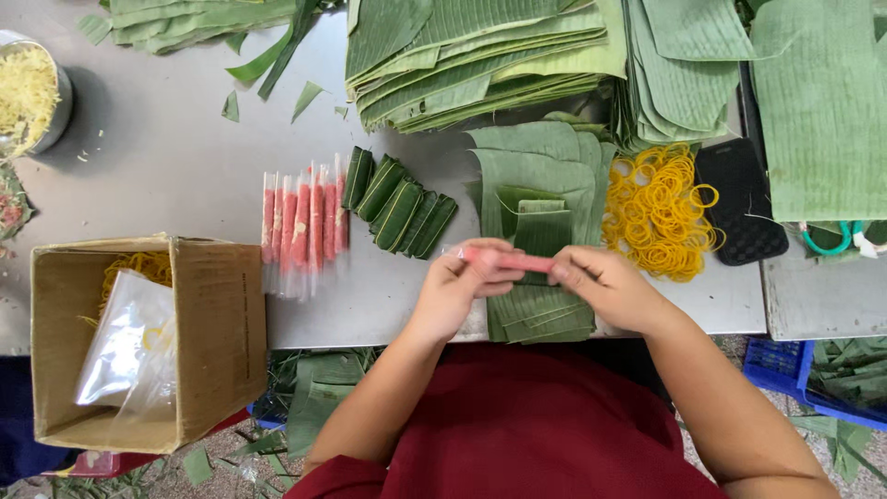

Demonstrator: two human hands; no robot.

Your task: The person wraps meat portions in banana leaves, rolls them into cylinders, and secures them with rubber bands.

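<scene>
Grey steel table (pixel 166 157), leaf stock all round. Both my hands pinch 1 pink sausage stick (pixel 508 261): left hand (pixel 457 286) on its left end, right hand (pixel 601 286) on its right end, so its long axis runs left-right. Directly under it: cut banana-leaf stack (pixel 536 310). Rubber bands (pixel 658 211) nearer my right; wrapped sticks (pixel 300 226) and leaf rolls (pixel 399 205) nearer my left.
</scene>
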